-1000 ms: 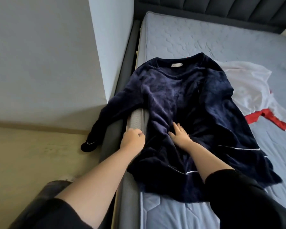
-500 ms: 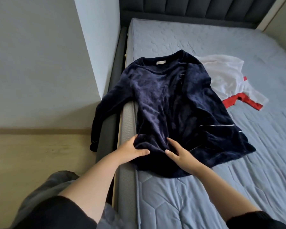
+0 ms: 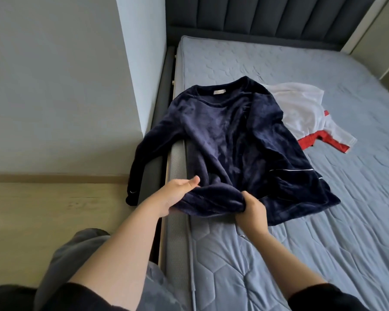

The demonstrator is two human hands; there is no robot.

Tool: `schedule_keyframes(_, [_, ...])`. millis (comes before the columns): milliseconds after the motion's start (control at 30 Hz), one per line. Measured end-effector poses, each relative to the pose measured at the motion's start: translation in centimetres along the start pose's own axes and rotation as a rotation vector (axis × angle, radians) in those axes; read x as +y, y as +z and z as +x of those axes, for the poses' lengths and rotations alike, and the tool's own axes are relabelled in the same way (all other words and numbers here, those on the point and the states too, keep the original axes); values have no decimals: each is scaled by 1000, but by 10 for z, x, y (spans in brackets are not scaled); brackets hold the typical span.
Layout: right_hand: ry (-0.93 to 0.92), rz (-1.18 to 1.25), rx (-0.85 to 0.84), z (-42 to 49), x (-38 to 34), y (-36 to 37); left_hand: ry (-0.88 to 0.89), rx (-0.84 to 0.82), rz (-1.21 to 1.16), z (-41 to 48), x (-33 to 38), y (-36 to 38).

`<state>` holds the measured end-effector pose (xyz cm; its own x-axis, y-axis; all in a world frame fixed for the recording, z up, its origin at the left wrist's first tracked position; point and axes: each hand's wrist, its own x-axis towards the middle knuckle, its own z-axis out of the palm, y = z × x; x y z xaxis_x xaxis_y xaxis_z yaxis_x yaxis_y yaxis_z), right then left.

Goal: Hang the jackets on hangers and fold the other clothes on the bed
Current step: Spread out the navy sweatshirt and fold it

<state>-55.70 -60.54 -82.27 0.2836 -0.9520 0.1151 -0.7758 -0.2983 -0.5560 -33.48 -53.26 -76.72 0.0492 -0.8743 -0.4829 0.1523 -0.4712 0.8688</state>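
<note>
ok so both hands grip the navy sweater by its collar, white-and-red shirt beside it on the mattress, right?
Not the collar: the head view shows the left hand and right hand gripping the navy sweater by its bottom hem, collar at the far end. The white-and-red shirt beside it on the mattress is correct.

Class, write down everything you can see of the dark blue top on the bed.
The dark blue top is a plush long-sleeved pullover with a round neck, pale label and thin white stripes. It lies spread on the mattress, one sleeve hanging over the side. The left hand and right hand grip its bunched hem. It overlaps a white garment.
</note>
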Motion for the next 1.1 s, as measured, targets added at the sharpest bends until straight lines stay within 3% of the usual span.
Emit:
schedule_keyframes(67, [-21, -119, -135, 18, -5, -17, -145, -34, 80, -2, -3, -7])
schedule_keyframes(200, [-240, -519, -747, 31, -11, -37, -328, 38, 640, 4, -23, -12])
schedule_keyframes(267, [-243, -610, -881, 25, -8, -34, -388, 51, 807, 7, -37, -11])
schedule_keyframes(333, [-275, -588, -802, 17, -8, -30, -349, 149, 858, 11, -48, -7])
schedule_keyframes(433, [-368, -480, -592, 0, -2, -17, -257, 268, 696, 15, -51, 6])
schedule_keyframes(600, [-409, -355, -455, -24, 10, -1, -225, 406, 617, 22, -58, 12])
schedule_keyframes(667, [-393, -345, -421, -25, 12, -3, -193, 501, 487, 25, -55, 8])
schedule_keyframes(733, [-452, -391, -318, -22, 12, -5, -186, 699, 261, 26, -50, -1])
schedule_keyframes(833, [-531, -427, -165, -12, 17, -8, -300, 889, 49, 24, -55, -22])
schedule_keyframes(867, [-505, -461, -155, -8, 22, -9, -329, 887, 111, 24, -56, -24])
schedule_keyframes(933, [-377, -553, -187, -1, 39, -13, -295, 833, 523, 24, -58, -19])
schedule_keyframes(1000, [-251, -622, -217, 0, 56, -16, -6, 818, 978, 24, -55, -6])
schedule_keyframes(1067, [-177, -629, -177, 1, 68, -19, 402, 680, 1187, 24, -52, 15])
schedule_keyframes(1100, [-147, -616, -143, 3, 72, -21, 517, 549, 1236, 25, -53, 26])
